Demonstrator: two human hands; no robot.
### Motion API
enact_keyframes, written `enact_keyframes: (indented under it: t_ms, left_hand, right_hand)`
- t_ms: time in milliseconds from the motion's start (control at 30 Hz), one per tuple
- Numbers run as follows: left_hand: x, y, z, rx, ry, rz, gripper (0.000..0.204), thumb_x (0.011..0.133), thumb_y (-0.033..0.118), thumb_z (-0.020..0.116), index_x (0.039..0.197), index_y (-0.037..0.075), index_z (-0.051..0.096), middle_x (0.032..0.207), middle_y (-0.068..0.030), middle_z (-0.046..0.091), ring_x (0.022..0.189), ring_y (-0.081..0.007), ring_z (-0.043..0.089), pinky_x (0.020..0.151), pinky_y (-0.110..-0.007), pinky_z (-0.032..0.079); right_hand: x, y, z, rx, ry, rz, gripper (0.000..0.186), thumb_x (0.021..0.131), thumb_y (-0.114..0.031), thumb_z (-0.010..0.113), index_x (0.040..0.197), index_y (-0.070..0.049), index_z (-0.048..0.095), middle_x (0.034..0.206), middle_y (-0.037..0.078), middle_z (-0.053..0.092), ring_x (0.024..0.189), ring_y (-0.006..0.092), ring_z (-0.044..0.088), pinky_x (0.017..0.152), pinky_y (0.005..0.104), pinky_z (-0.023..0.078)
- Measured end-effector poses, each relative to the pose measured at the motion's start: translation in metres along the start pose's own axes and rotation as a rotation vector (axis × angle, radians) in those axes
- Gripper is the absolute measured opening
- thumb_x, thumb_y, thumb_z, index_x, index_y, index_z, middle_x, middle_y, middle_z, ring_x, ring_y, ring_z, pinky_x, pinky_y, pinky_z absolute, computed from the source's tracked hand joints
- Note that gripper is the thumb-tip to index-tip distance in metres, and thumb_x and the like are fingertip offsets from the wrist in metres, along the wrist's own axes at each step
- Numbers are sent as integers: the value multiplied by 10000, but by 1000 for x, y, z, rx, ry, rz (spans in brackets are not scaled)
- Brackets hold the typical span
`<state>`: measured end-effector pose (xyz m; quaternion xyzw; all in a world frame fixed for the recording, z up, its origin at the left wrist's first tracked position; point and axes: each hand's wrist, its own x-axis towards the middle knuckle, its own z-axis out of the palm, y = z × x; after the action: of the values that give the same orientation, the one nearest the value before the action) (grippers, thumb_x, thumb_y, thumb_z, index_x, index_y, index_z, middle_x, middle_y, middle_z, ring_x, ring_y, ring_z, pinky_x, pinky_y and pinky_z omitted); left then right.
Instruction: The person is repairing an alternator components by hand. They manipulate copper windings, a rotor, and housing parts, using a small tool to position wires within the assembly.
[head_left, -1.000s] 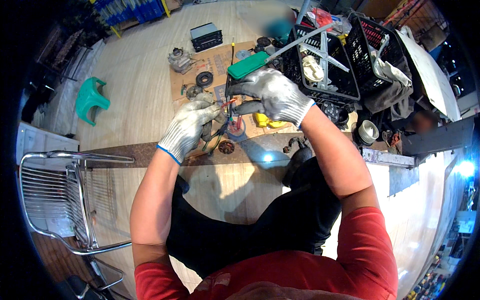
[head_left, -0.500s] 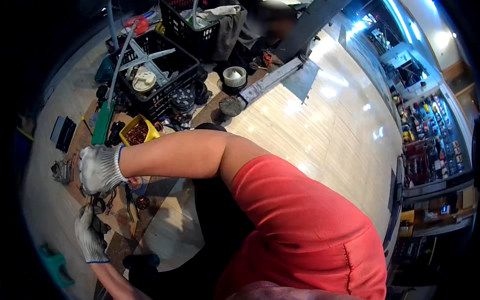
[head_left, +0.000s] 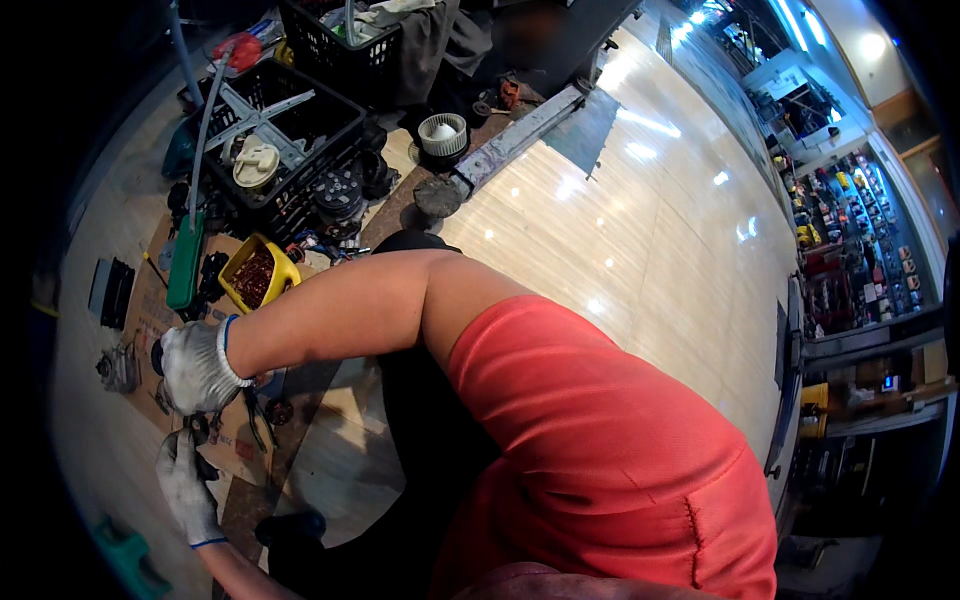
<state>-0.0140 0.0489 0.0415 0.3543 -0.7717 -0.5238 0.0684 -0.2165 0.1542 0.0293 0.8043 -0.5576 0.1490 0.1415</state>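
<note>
Both my hands wear whitish knitted work gloves and are close together at the left, over a flattened cardboard sheet [head_left: 230, 440]. My right hand [head_left: 197, 368] is closed, its fingers turned down and away from view; a dark rounded piece [head_left: 157, 357] sticks out at its far side. Just below it, my left hand [head_left: 185, 480] is closed too, its fingertips at a small dark rounded part [head_left: 198, 428] between the two hands. Which hand grips that part is hard to see. Beside them on the cardboard lie dark pliers-like handles [head_left: 259, 420]. A grey metal part [head_left: 118, 368] sits to the left.
Beyond my hands stand a yellow tub [head_left: 287, 270] of small reddish-brown pieces, a green-ended rod [head_left: 186, 262] and a black crate [head_left: 335, 130] of parts. A white fan wheel [head_left: 442, 133] and a metal beam [head_left: 520, 140] lie further right. A green stool [head_left: 130, 560] is at lower left.
My right hand has turned and shifted slightly down, and a dark rounded piece now shows at its far side. My left hand stays beneath it. The whole view has shifted a little.
</note>
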Motion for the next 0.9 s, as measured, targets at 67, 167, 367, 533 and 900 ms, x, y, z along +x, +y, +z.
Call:
enact_keyframes:
  t_ms: [67, 167, 367, 533, 900]
  left_hand:
    - [-8, 13, 9, 394, 117, 207, 309, 1003, 267, 557, 1022, -27, 649, 703, -106, 583, 617, -178, 558, 584, -340, 451]
    - [-9, 17, 16, 717, 277, 459, 272, 995, 218, 566, 1104, -13, 658, 976, -192, 663, 892, -336, 640, 795, -417, 496]
    - [-1, 7, 1, 797, 338, 713, 243, 990, 184, 565, 1105, -5, 666, 1019, -201, 664, 932, -381, 631, 810, -438, 493]
    - [-1, 1, -5, 775, 308, 677, 251, 996, 188, 549, 1083, -15, 669, 979, -210, 668, 882, -392, 631, 790, -443, 491]
    - [2, 3, 14, 63, 155, 111, 350, 1012, 302, 564, 1050, -35, 652, 683, -44, 557, 578, -118, 515, 534, -302, 420]
  right_hand:
    - [-2, 3, -5, 46, -100, 72, 197, 702, -259, 678, 786, -101, 760, 699, 96, 690, 705, 317, 687, 592, 461, 514]
    - [-3, 11, -17, 172, -163, 142, 224, 757, -279, 662, 860, -111, 768, 790, 109, 716, 771, 334, 698, 632, 478, 534]
    - [10, 19, -19, 252, -370, 193, 371, 816, -405, 628, 1057, -147, 742, 1009, 140, 718, 964, 348, 674, 845, 491, 522]
    - [6, 17, -14, 247, -178, 117, 253, 782, -315, 645, 903, -126, 761, 872, 101, 731, 828, 330, 697, 684, 491, 541]
    - [-7, 5, -8, -156, 176, 13, 191, 666, -312, 676, 680, -126, 716, 650, 21, 657, 663, 248, 662, 566, 421, 482]
